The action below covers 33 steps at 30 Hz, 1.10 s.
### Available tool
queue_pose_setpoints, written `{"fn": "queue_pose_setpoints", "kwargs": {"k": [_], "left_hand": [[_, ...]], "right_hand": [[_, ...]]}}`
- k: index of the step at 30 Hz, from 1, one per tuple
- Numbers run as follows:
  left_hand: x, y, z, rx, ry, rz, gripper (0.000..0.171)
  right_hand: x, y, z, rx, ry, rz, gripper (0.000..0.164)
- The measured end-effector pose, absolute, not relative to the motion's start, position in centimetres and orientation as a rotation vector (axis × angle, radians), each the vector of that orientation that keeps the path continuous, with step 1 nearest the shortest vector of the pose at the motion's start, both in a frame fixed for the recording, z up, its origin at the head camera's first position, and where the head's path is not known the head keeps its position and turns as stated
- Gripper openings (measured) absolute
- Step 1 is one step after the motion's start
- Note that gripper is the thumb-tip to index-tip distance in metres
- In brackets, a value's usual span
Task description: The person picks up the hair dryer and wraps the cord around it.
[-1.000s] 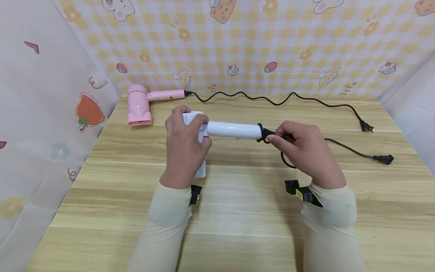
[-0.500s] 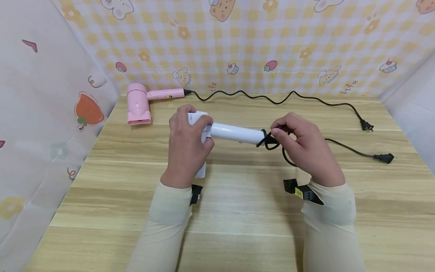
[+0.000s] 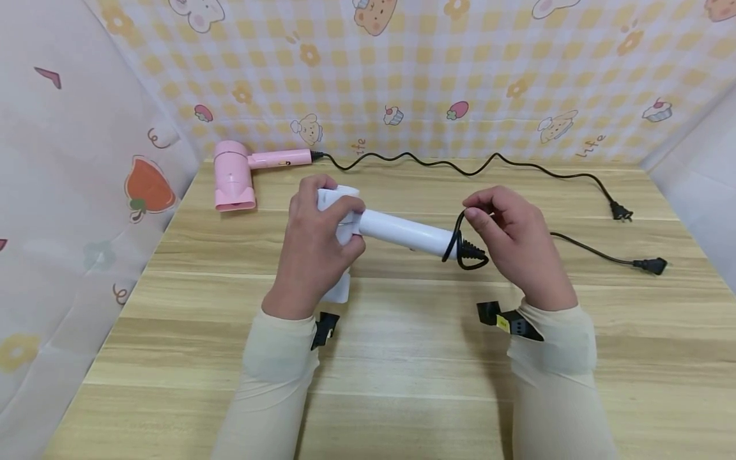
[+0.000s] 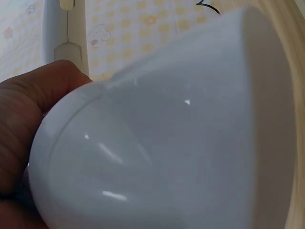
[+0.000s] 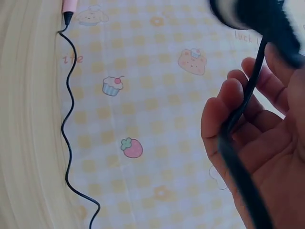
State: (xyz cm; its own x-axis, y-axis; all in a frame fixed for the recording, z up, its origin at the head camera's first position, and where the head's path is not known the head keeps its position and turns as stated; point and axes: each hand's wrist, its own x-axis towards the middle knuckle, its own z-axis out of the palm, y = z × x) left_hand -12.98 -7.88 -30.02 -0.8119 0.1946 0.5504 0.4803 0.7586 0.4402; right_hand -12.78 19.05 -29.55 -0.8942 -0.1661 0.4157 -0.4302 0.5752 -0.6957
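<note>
My left hand (image 3: 316, 249) grips a white hair dryer (image 3: 405, 231) round its head, fingers over the top and thumb on the near side. The handle points right and tilts down toward its cord end. A wide nozzle (image 4: 200, 119) fills much of the left wrist view. Black cord (image 3: 459, 223) loops round the end of the handle. With thumb and forefinger, my right hand (image 3: 520, 246) pinches that cord just above the handle's tip. In the right wrist view the cord (image 5: 243, 106) runs across the fingers. Part of the dryer's head is hidden behind my left hand.
A pink hair dryer (image 3: 234, 179) lies at the back left of the wooden table (image 3: 402, 383). Its wavy cord runs along the back to a plug (image 3: 621, 211). Another black plug (image 3: 651, 266) lies at the right. A checked cloth (image 3: 425, 76) hangs behind.
The handle's cord end has tipped downward and shifted slightly right. My right hand has drawn the cord up and round, so a loop now shows about the handle's end.
</note>
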Motion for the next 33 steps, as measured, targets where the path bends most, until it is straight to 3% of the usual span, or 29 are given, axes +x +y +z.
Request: {"fn": "queue_pose_setpoints", "kwargs": {"k": [18,27,33], "left_hand": [[-12.4,-7.6,-29.4,-0.417,-2.411,-0.969,0.032],[-12.4,-7.3,-29.6,-0.32,-2.371,-0.967,0.031],[-12.5,-7.2,-29.8,-0.278,-2.371,-0.944,0.032]], "right_hand": [[-13.0,19.0,-30.3,0.328,-2.685,1.392,0.026],[-13.5,18.4,-30.9,0.341,-2.766,1.406,0.014],[-13.5,18.2,-31.0,0.236,-2.86,1.472,0.028]]}}
